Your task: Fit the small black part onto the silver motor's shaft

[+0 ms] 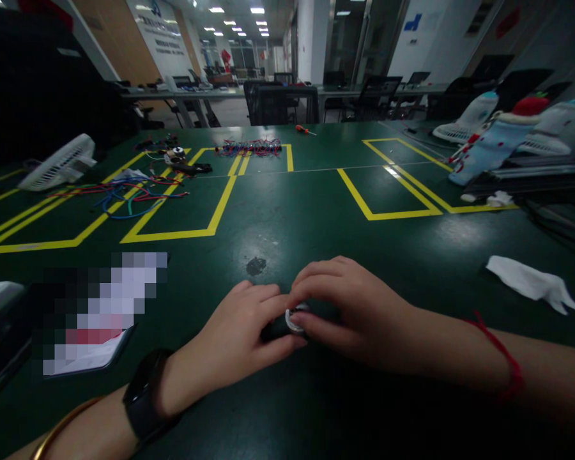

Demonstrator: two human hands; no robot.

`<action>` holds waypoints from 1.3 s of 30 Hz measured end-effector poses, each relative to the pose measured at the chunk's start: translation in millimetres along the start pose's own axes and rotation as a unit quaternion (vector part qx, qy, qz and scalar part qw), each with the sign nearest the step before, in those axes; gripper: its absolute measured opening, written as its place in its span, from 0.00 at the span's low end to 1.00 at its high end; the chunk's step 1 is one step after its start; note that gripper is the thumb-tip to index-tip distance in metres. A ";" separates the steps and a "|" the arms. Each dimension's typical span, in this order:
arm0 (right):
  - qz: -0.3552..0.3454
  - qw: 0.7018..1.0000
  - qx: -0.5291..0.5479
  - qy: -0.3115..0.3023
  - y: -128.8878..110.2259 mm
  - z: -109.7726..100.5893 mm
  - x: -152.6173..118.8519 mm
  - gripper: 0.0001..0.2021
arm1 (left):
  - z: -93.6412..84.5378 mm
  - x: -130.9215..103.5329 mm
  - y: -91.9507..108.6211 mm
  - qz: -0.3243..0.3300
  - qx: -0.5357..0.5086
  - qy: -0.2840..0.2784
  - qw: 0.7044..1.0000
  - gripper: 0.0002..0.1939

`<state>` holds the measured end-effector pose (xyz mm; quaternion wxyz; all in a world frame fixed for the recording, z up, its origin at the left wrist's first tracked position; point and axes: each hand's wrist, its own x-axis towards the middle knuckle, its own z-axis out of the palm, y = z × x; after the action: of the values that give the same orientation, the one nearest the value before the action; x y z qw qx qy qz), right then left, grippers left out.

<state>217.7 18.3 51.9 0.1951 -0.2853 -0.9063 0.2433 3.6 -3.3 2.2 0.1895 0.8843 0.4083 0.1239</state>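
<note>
Both hands meet at the near middle of the dark green table point(278, 243), around a small round whitish object point(295, 319). My left hand point(249, 326), with a dark band on its wrist, has its fingers and thumb curved at the object's left side. My right hand point(349, 306) bends over it from the right, thumb and fingertips closed on its rim. The fingers cover much of the object, and its details are too small to tell.
A phone-like item, partly pixelated, point(91, 354) lies left. Loose wires point(134, 191) and a white fan point(60, 166) are further left. Beyond are a wire bundle point(249, 148) and a screwdriver point(305, 130). A tissue point(531, 281) and a blue bottle point(493, 147) stand right.
</note>
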 end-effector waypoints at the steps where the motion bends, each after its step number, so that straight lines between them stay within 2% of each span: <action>1: -0.002 1.000 -0.005 -0.009 -0.2 1.4 1.0 0.07 | -0.1 0.4 0.2 -0.002 0.000 -0.001 1.000 0.12; 11: 0.029 0.996 0.085 0.028 4.0 -2.8 -4.2 0.04 | -2.3 1.4 1.6 -0.007 -0.010 -0.012 1.000 0.12; 18: 0.025 0.997 0.075 -0.015 4.4 -1.9 -4.6 0.07 | -0.2 1.4 -0.4 -0.006 -0.015 -0.005 1.000 0.11; 24: 0.024 0.991 0.126 0.047 8.5 -6.2 -12.5 0.03 | -1.9 2.0 1.4 -0.004 -0.019 -0.002 1.000 0.13; 27: 0.072 0.985 0.140 0.070 20.3 -10.4 -23.2 0.03 | -3.2 2.3 1.8 -0.005 -0.022 -0.004 1.000 0.15; 29: 0.134 0.976 0.156 0.074 32.2 -12.0 -32.2 0.05 | -3.5 2.1 1.6 -0.006 -0.024 -0.004 1.000 0.16; 31: 0.205 0.958 0.186 0.077 44.7 -12.1 -41.3 0.09 | -3.4 1.7 1.3 -0.007 -0.025 -0.004 1.000 0.16; 33: 0.247 0.939 0.217 0.099 55.1 -10.7 -48.9 0.10 | -3.0 1.0 1.2 -0.008 -0.025 -0.004 1.000 0.17; 36: 0.257 0.924 0.257 0.118 63.3 -7.4 -55.1 0.10 | -2.4 0.2 1.4 -0.005 -0.024 -0.006 1.000 0.17; 39: 0.252 0.924 0.267 0.104 64.2 -4.7 -55.9 0.10 | -2.5 -0.1 1.5 -0.003 -0.021 -0.005 1.000 0.16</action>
<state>289.6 31.8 8.2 0.2897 -0.4651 -0.6808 0.4861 3.6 -3.7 5.1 0.2102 0.8794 0.4076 0.1276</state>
